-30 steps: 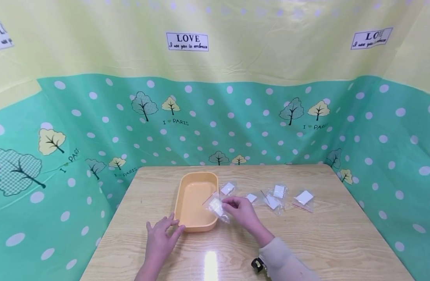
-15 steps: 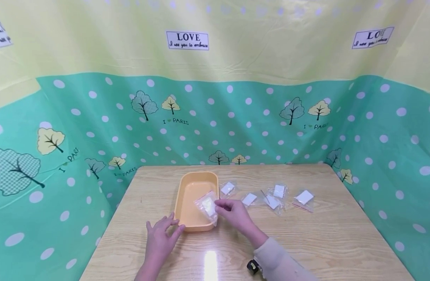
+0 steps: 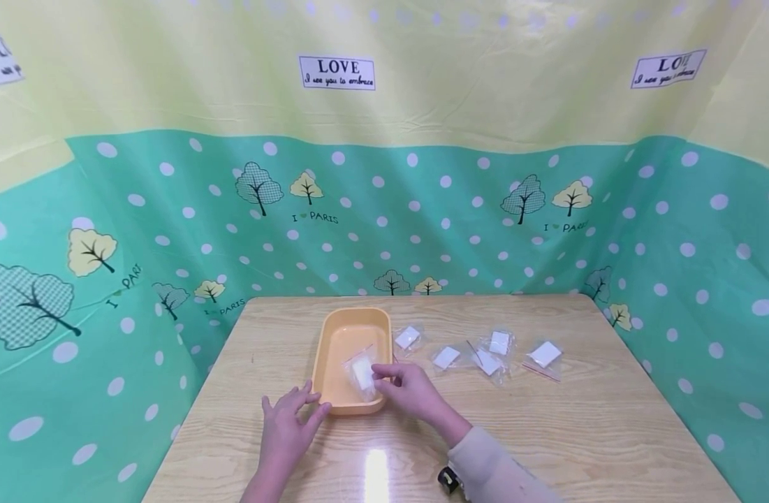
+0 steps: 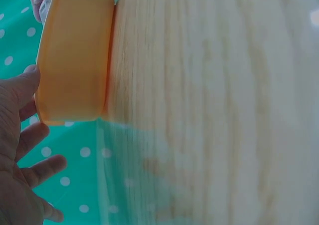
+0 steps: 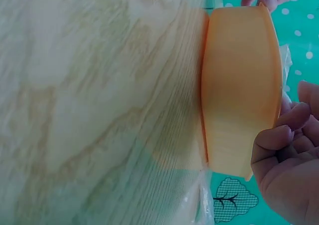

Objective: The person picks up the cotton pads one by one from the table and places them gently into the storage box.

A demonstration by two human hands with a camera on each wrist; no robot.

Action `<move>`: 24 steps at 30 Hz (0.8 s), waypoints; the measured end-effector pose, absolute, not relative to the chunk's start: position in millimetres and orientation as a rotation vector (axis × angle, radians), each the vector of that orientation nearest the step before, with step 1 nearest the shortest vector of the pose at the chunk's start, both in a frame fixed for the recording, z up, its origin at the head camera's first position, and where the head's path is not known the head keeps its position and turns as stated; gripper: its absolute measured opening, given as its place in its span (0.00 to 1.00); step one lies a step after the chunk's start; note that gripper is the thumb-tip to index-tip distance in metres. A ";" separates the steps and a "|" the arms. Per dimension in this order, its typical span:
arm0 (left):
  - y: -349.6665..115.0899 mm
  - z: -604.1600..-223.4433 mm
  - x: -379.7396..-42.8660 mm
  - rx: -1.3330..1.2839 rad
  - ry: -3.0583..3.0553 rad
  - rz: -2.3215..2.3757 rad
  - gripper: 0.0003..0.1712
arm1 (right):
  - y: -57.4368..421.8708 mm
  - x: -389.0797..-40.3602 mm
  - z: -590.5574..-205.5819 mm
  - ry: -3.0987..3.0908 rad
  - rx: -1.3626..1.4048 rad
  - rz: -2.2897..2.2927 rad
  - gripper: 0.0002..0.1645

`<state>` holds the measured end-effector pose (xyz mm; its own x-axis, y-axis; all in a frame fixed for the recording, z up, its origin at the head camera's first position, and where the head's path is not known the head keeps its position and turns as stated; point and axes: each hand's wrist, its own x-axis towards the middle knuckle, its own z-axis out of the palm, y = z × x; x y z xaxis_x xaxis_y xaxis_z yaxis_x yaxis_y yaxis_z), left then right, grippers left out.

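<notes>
An orange tray (image 3: 323, 349) with raised sides stands on the table. At its near left corner my left hand (image 3: 286, 424) touches the rim, fingers spread and fairly straight; the left wrist view shows the thumb against the tray's edge. Over the tray's near right part, my right hand (image 3: 415, 395) pinches the edge of a small clear zip bag (image 3: 362, 372) holding a white, flat block. The bag is tilted inside the tray's outline; whether it touches the bottom I cannot tell. In the right wrist view the tray wall (image 5: 241, 85) mostly hides the bag.
Several similar zip bags lie right of the tray: one beside its rim (image 3: 408, 338), one nearer the middle (image 3: 447, 358), two overlapping (image 3: 487, 361), and one farthest right (image 3: 544, 353). A patterned green curtain (image 3: 359, 230) surrounds the wooden table (image 3: 579, 433).
My right hand has moved left and slightly towards me, carrying the zip bag from above the tray's right rim to over its inside. My left hand has stayed at the corner.
</notes>
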<state>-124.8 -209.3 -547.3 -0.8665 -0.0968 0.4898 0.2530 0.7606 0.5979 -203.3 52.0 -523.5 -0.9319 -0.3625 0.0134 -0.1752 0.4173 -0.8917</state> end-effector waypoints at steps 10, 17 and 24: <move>-209.5 -548.7 -125.9 -0.110 -2.460 -0.925 0.17 | 47.7 -200.2 -523.1 2.548 -0.616 -1.345 0.25; -209.2 -548.7 -126.3 -0.112 -2.464 -0.928 0.17 | 45.3 -202.0 -523.5 2.603 -0.709 -1.219 0.25; -208.9 -548.6 -127.3 -0.114 -2.455 -0.903 0.17 | 45.0 -201.6 -523.6 2.607 -0.731 -1.214 0.23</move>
<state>-127.3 -208.9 -548.6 -0.8625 -0.0960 0.4968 0.2487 0.7747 0.5814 -201.6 45.0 -523.6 -0.8644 -0.5005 0.0475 -0.3586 0.5475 -0.7561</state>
